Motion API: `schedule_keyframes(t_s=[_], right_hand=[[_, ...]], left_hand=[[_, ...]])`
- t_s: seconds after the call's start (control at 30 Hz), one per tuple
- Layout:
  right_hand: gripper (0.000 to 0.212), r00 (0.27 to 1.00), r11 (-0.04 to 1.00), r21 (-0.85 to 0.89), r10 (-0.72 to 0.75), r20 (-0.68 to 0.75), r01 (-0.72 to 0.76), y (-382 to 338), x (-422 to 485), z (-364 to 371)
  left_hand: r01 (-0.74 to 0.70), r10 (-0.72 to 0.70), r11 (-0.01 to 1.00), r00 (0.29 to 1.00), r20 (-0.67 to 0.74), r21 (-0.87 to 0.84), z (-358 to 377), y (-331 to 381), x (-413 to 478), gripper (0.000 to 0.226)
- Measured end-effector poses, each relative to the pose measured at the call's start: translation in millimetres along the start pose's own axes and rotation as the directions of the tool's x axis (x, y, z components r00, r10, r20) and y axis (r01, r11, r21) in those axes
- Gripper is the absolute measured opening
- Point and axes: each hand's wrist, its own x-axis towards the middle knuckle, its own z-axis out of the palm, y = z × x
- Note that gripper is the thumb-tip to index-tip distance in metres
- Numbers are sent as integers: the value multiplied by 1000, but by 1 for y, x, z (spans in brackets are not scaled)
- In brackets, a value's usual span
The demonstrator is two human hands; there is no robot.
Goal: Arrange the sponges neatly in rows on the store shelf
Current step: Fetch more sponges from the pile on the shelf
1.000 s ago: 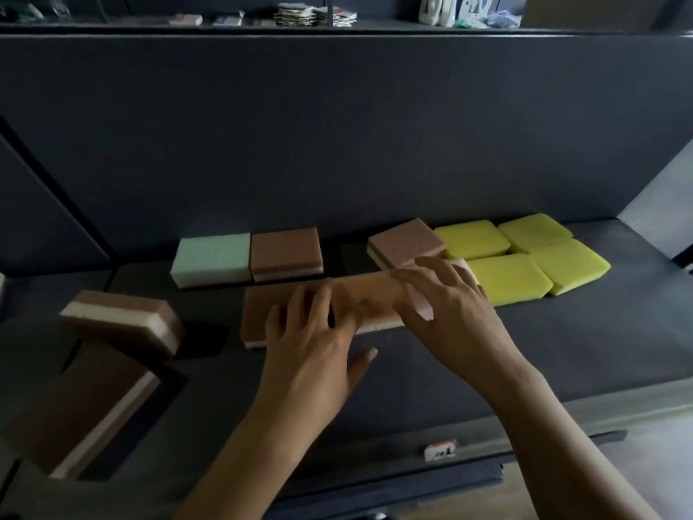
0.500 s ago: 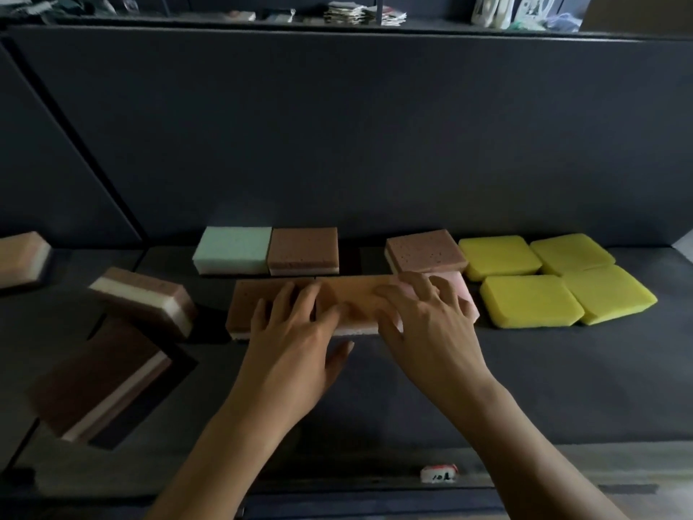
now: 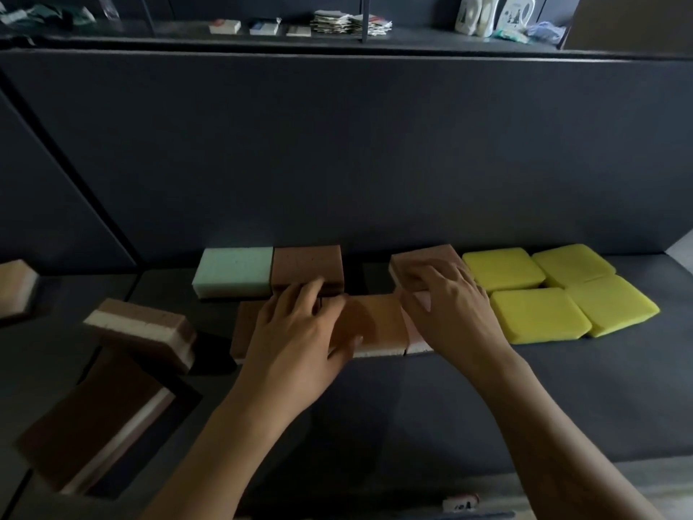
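Sponges in front are lying half hidden under the left hand and right hand, both resting flat, gripping nothing.

Only two bare hands and forearms of the person are in view. The left hand is slender and long-fingered, and its thumbnail is short with a pale tip. The right hand shows faint ridges of tendon and knuckle across its back. Both wrists are narrow. The left forearm and the right forearm are smooth, uncovered skin from the wrist to the near edge of the view, broadening toward it. Dim light leaves the undersides of both arms in shade.
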Motion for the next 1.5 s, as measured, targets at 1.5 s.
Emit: schedule_keyframes(t_s=[1.5], right_hand=[[44, 974, 992, -94, -66, 218, 88, -73, -38, 11]], left_hand=[[77, -77, 997, 996, -34, -15, 14, -34, -24, 52]])
